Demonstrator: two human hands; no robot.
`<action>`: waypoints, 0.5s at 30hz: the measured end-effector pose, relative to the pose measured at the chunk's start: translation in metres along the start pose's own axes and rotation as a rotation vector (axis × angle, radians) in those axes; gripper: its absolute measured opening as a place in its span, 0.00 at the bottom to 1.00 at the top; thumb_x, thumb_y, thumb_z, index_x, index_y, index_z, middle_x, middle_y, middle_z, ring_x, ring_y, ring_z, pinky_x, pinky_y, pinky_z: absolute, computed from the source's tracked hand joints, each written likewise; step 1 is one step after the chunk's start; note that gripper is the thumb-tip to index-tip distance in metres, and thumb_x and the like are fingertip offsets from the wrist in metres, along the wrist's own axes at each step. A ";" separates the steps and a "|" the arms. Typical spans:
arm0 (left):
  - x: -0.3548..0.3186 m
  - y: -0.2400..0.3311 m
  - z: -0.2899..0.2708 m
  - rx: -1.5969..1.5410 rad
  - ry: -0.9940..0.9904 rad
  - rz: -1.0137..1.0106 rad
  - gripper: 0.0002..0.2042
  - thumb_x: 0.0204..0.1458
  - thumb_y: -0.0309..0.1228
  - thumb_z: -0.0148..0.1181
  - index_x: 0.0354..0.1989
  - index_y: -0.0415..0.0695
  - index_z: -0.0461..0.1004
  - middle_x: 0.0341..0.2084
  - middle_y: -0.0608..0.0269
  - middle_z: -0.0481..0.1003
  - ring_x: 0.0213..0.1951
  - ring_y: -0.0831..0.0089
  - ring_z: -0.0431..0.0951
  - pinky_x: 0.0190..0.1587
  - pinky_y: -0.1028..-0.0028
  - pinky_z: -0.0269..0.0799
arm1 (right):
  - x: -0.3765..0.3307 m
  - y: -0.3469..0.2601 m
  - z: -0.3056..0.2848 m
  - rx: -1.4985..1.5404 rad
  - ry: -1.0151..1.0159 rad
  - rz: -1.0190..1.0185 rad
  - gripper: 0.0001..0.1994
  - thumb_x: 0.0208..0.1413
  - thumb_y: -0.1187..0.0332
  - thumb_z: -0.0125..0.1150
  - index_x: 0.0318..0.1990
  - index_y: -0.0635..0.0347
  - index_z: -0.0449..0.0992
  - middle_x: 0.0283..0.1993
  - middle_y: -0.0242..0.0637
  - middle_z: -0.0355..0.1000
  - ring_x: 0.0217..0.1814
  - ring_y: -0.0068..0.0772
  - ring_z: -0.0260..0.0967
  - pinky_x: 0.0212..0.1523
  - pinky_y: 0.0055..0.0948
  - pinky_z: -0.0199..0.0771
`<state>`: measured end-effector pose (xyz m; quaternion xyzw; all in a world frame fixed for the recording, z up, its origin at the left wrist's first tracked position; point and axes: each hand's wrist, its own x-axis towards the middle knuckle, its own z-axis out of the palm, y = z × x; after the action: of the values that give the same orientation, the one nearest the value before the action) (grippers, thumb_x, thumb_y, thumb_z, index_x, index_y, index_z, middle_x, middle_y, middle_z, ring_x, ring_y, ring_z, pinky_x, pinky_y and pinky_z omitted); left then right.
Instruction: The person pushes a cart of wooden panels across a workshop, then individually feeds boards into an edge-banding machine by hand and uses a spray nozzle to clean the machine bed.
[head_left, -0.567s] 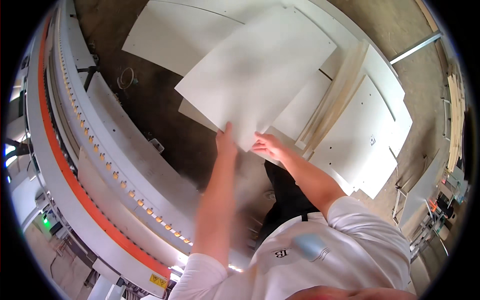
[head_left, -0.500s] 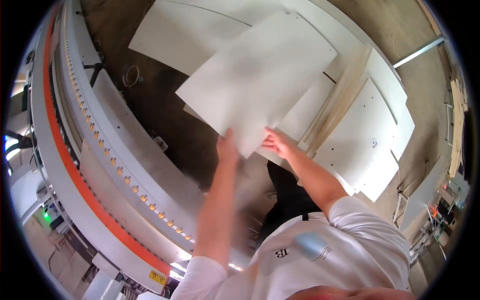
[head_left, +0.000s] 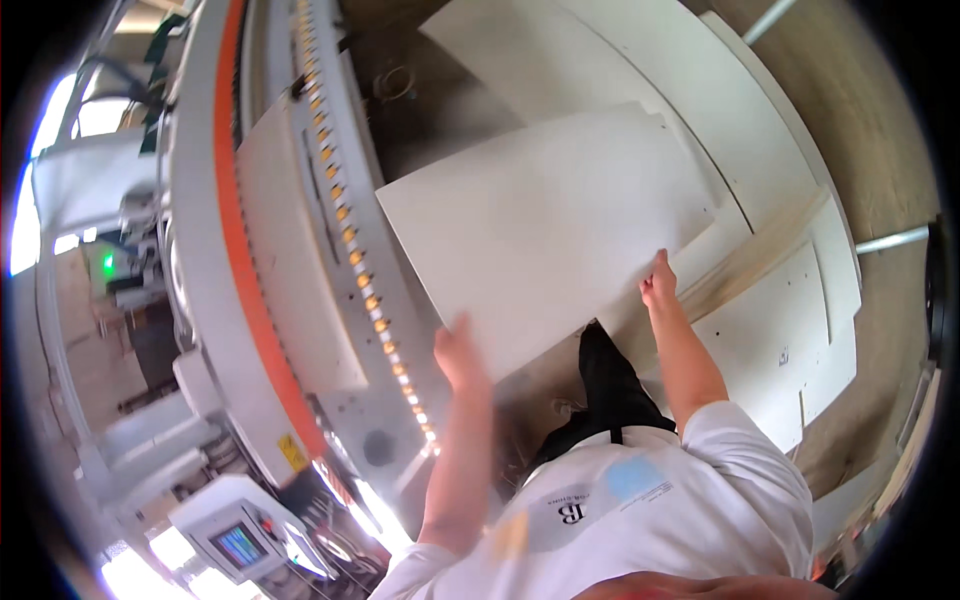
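A large white rectangular panel (head_left: 540, 220) is held out in front of me, roughly level. My left hand (head_left: 458, 355), blurred by motion, grips its near left corner with the thumb on top. Along the near right edge, my right hand (head_left: 658, 280) is closed on the same panel, its fingers partly hidden beneath. To the left, close to the panel's left edge, runs a long machine with a row of yellow rollers (head_left: 350, 237) and an orange strip (head_left: 232, 180).
More white panels (head_left: 600, 60) lie stacked beyond and to the right. A pale strip of boards (head_left: 750, 260) sits between them. At lower left stands a control box with a small screen (head_left: 238, 545). A metal bar (head_left: 893, 240) juts out at the right.
The held panel has turned and shifted toward the machine on the left. My hands have moved farther apart, the right one sliding along its edge. My view has swung left.
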<state>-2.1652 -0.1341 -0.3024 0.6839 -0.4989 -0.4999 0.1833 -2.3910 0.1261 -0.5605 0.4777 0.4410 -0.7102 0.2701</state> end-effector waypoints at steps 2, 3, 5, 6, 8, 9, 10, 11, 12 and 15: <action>-0.027 0.000 -0.049 -0.082 0.055 0.012 0.15 0.60 0.40 0.66 0.28 0.45 0.71 0.19 0.80 0.60 0.21 0.86 0.53 0.23 0.75 0.46 | -0.034 0.015 -0.011 0.007 -0.140 0.015 0.17 0.67 0.48 0.60 0.29 0.44 0.68 0.22 0.18 0.60 0.19 0.16 0.51 0.19 0.24 0.53; -0.038 -0.003 -0.075 -0.109 0.065 0.027 0.13 0.60 0.39 0.66 0.30 0.45 0.73 0.20 0.80 0.62 0.23 0.87 0.56 0.24 0.76 0.49 | -0.053 0.018 -0.020 -0.019 -0.230 0.014 0.16 0.66 0.48 0.60 0.31 0.45 0.69 0.24 0.18 0.62 0.22 0.15 0.55 0.25 0.23 0.59; -0.059 -0.023 -0.133 -0.197 0.122 0.076 0.12 0.62 0.38 0.64 0.32 0.43 0.75 0.23 0.78 0.68 0.26 0.86 0.62 0.29 0.78 0.57 | -0.093 0.025 -0.043 -0.078 -0.337 0.039 0.15 0.65 0.48 0.61 0.39 0.46 0.73 0.33 0.19 0.68 0.32 0.16 0.63 0.40 0.24 0.69; -0.075 -0.027 -0.157 -0.283 0.147 0.097 0.12 0.62 0.38 0.64 0.33 0.43 0.76 0.24 0.77 0.70 0.28 0.85 0.64 0.31 0.78 0.60 | -0.106 0.029 -0.055 -0.110 -0.354 0.057 0.16 0.65 0.47 0.62 0.45 0.47 0.74 0.40 0.20 0.71 0.40 0.17 0.68 0.50 0.26 0.72; -0.098 -0.055 -0.213 -0.321 0.224 0.052 0.12 0.62 0.38 0.62 0.33 0.42 0.76 0.23 0.74 0.70 0.26 0.83 0.66 0.29 0.76 0.62 | -0.182 0.029 -0.051 -0.245 -0.442 0.056 0.22 0.65 0.46 0.61 0.57 0.48 0.72 0.54 0.24 0.71 0.56 0.23 0.68 0.63 0.31 0.68; -0.110 -0.070 -0.239 -0.337 0.251 0.032 0.12 0.62 0.39 0.61 0.34 0.42 0.76 0.23 0.73 0.70 0.26 0.82 0.67 0.28 0.75 0.63 | -0.209 0.030 -0.054 -0.296 -0.468 0.047 0.23 0.65 0.45 0.60 0.59 0.49 0.71 0.57 0.25 0.70 0.59 0.25 0.67 0.62 0.31 0.68; -0.124 -0.089 -0.261 -0.380 0.285 0.013 0.13 0.63 0.40 0.60 0.34 0.42 0.77 0.24 0.73 0.71 0.27 0.82 0.67 0.30 0.76 0.64 | -0.230 0.034 -0.060 -0.342 -0.500 0.023 0.24 0.65 0.45 0.59 0.60 0.49 0.70 0.60 0.26 0.69 0.61 0.26 0.67 0.62 0.31 0.68; -0.140 -0.107 -0.283 -0.416 0.313 -0.010 0.15 0.64 0.42 0.59 0.34 0.41 0.77 0.25 0.73 0.72 0.28 0.82 0.67 0.32 0.76 0.64 | -0.252 0.040 -0.065 -0.405 -0.510 0.005 0.24 0.65 0.45 0.58 0.60 0.50 0.71 0.59 0.27 0.71 0.59 0.26 0.68 0.60 0.31 0.69; -0.153 -0.128 -0.302 -0.454 0.323 -0.033 0.17 0.65 0.43 0.58 0.33 0.41 0.77 0.27 0.74 0.72 0.29 0.82 0.67 0.34 0.76 0.64 | -0.264 0.046 -0.074 -0.465 -0.582 0.008 0.24 0.65 0.45 0.59 0.60 0.50 0.71 0.58 0.27 0.72 0.58 0.26 0.69 0.59 0.31 0.70; -0.200 -0.198 -0.357 -0.607 0.432 -0.110 0.17 0.66 0.44 0.55 0.34 0.41 0.77 0.27 0.70 0.73 0.30 0.78 0.69 0.33 0.72 0.65 | -0.298 0.070 -0.095 -0.632 -0.760 -0.002 0.23 0.65 0.45 0.60 0.58 0.51 0.72 0.54 0.27 0.73 0.55 0.26 0.71 0.55 0.31 0.71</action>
<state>-1.7573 0.0368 -0.1958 0.7139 -0.2405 -0.4781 0.4516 -2.1745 0.1663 -0.3274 0.0791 0.5057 -0.6659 0.5427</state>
